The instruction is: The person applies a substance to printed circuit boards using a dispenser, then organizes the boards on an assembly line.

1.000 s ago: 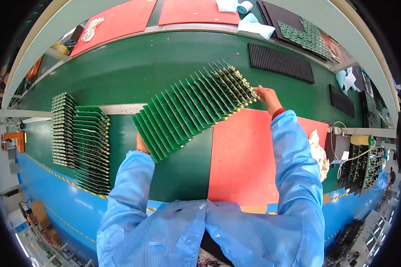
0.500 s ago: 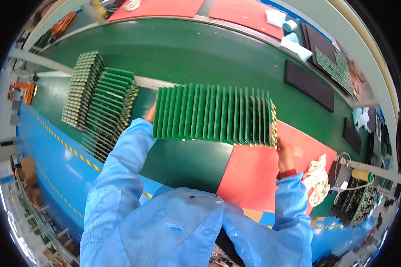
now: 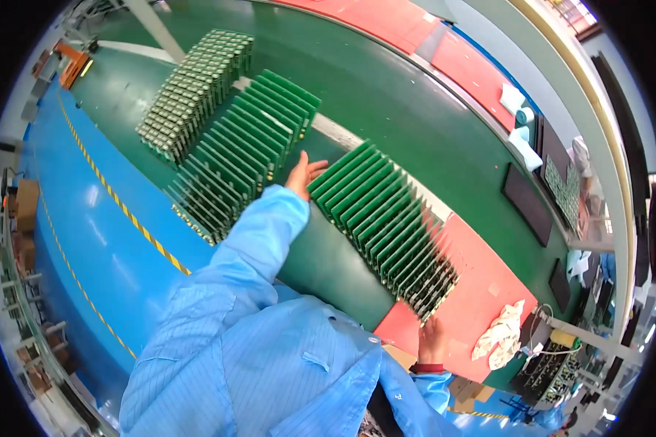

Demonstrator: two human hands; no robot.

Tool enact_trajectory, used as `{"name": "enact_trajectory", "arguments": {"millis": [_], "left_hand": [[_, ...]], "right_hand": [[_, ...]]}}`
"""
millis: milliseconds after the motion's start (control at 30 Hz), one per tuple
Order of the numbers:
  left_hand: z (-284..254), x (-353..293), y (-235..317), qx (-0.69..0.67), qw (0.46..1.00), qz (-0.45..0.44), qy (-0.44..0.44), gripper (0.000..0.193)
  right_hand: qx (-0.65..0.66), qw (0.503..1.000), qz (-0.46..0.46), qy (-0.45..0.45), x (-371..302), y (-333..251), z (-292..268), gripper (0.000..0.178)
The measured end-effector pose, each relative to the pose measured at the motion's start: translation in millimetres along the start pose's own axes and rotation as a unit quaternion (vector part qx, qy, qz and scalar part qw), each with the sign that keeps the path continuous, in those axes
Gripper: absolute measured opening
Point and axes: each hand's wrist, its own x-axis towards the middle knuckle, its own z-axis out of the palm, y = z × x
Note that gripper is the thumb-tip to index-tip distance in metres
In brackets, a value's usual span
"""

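Observation:
A slanting row of upright green circuit boards (image 3: 364, 207) stands over the green tabletop and a red mat. My left hand (image 3: 304, 175) is open just off the row's far left end, fingers spread and nothing in them. At the near right end, my right hand (image 3: 431, 341) sits close to the last board, its fingers loosely stretched. Whether its fingertips touch that board is hard to see. To the left, a second row of upright circuit boards (image 3: 251, 138) stands beside a tight block of boards with pale components (image 3: 197, 91).
The red mat (image 3: 481, 284) carries a crumpled off-white cloth (image 3: 501, 335). Black foam pads (image 3: 526, 204) lie at the right. A pale metal rail (image 3: 339, 135) shows behind the rows. Blue floor (image 3: 109, 240) with yellow-black tape runs along the left.
The row of boards, earlier between both hands, now stands at a slant, closer to the second row. My left hand has let go of its end. The view has turned.

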Motion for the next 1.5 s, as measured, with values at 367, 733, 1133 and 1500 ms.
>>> {"name": "enact_trajectory", "arguments": {"millis": [367,733,1133,1500], "left_hand": [[-31.7,-178.1,-127.1,0.134,0.988,0.012,0.071,0.02],[-77.5,-243.3,-138.1,0.238,0.924,-0.271,-0.125,0.032],[-102.0,-269.3,-210.7,-0.155,0.984,-0.087,0.023,0.037],[-38.5,-330.3,-296.1,0.195,0.971,-0.03,-0.133,0.016]], "right_hand": [[-0.007,0.965,0.199,-0.173,-71.2,103.6,38.7,0.029],[-0.095,0.807,0.223,-0.538,-80.1,152.3,92.9,0.039],[-0.198,0.834,0.22,-0.465,-110.7,165.3,116.1,0.038],[-0.351,0.891,-0.11,-0.265,-110.5,125.6,-30.4,0.035]]}}
